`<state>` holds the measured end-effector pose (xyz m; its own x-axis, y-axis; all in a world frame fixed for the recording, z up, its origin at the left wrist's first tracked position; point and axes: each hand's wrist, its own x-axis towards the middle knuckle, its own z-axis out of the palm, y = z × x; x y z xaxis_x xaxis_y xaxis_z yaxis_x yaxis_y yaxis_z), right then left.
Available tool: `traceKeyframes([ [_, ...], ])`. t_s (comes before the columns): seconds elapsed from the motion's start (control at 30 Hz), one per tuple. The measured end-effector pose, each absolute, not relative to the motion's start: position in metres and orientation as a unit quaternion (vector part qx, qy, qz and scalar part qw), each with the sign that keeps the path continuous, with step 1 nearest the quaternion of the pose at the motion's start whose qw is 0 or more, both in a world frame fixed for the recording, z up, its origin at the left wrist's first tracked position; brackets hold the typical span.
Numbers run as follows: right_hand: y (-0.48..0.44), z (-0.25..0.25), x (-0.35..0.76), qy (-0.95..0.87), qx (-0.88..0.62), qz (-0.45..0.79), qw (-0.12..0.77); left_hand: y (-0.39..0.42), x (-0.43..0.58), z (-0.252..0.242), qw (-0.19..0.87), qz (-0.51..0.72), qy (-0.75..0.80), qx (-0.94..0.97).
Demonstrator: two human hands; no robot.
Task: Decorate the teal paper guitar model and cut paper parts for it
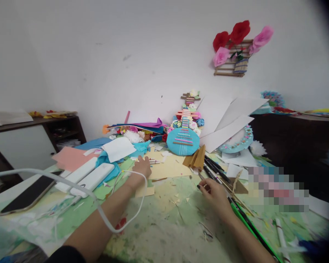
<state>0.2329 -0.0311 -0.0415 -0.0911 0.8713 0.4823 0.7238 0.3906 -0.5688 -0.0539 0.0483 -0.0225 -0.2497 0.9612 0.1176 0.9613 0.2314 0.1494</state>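
Note:
My left hand (142, 166) reaches forward over the table, fingers curled near a few small sticks (154, 161) lying on a tan sheet of paper (172, 168). Whether it grips anything I cannot make out. A white cable (106, 219) loops over my left forearm. My right hand (212, 191) rests on the green table top (164, 223) with its fingers curled, next to a row of dark pens (216, 170). A folded brown paper piece (196, 159) lies just beyond the sticks.
Two white power banks (87, 177) and a dark phone (30, 193) lie at left. A blue paper guitar model (184, 137) leans on the wall beside white boards (227, 120). Coloured paper is heaped behind. Paper flowers (235, 40) hang on the wall. Dark cabinets flank the table.

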Motion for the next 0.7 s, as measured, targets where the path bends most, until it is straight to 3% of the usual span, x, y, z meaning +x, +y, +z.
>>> traceKeyframes([
  [0.2, -0.033, -0.037, 0.234, -0.722, -0.552, 0.102, 0.405, 0.043, -0.054, -0.003, 0.002, -0.113, -0.778, -0.617],
  [0.43, -0.037, -0.034, 0.231, -0.716, -0.553, 0.118, 0.409, 0.030, -0.044, 0.017, 0.082, -0.299, -0.715, -0.627],
  [0.7, -0.037, -0.034, 0.230, -0.720, -0.544, 0.164, 0.397, 0.031, -0.034, 0.008, 0.034, -0.459, -0.594, -0.660],
])
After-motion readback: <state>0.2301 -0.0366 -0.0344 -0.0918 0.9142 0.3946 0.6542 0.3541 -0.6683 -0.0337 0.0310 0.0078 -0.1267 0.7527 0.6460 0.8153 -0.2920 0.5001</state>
